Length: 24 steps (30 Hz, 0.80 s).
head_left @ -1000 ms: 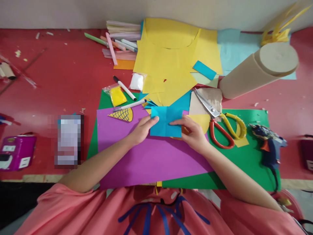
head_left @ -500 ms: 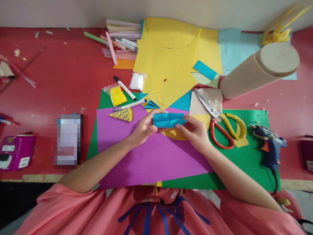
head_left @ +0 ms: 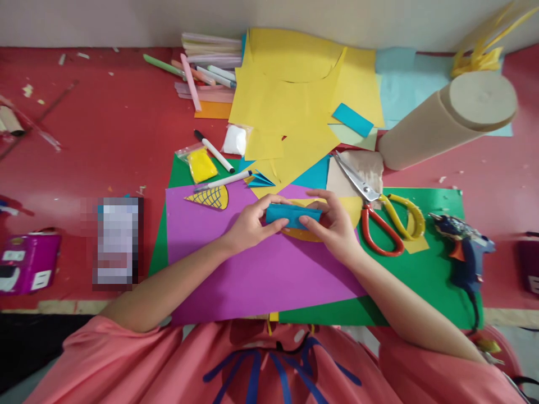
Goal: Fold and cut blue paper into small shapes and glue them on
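Observation:
A folded strip of blue paper [head_left: 290,215] is held level between my two hands, above a yellow paper piece [head_left: 309,234] on the purple sheet [head_left: 269,275]. My left hand [head_left: 252,223] pinches its left end, thumb in front and fingers behind. At the other end my right hand [head_left: 332,220] has its thumb on the front face, with the fingers curved over the back. Just beyond my hands lie a small pleated blue paper [head_left: 261,179] and a capped pen [head_left: 227,180]. To the left is a yellow paper cone shape [head_left: 210,197] with dark crossed lines.
Scissors [head_left: 368,196] with red and yellow handles lie on the right, near a blue glue gun [head_left: 467,252]. A tall beige cylinder [head_left: 438,123] stands at the back right. Yellow sheets [head_left: 303,67], pens and clay packets [head_left: 202,165] lie behind; a phone [head_left: 118,241] is left.
The blue paper has been folded narrower, its crease and upper flap closing together. Both thumbs have moved inward along its front, and my right fingers have lifted over the back.

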Each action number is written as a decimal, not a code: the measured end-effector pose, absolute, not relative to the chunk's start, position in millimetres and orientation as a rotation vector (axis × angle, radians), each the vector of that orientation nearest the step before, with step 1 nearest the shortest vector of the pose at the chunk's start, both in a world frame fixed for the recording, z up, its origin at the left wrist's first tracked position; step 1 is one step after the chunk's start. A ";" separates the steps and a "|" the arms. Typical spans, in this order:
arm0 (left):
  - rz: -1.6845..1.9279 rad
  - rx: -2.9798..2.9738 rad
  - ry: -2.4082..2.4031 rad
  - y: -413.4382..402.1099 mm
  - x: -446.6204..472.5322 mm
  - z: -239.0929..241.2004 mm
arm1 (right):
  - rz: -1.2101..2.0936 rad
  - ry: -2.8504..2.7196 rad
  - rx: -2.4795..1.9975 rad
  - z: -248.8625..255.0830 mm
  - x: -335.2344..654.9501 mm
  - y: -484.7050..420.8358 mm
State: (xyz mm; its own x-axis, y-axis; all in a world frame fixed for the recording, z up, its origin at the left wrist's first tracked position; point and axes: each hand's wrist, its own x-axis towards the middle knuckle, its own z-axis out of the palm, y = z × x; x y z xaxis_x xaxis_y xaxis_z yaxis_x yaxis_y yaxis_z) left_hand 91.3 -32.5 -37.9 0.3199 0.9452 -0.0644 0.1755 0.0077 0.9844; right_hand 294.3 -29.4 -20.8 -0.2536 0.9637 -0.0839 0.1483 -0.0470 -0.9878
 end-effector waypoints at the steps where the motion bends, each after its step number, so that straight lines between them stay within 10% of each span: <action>1: 0.842 1.445 1.088 -33.1 91.2 -37.8 | 1.345 -1.506 -1.270 -21.3 294.6 -29.1; 24: 0.809 1.253 1.004 -32.5 93.9 -30.9 | 1.356 -1.608 -1.306 -19.3 294.3 -27.5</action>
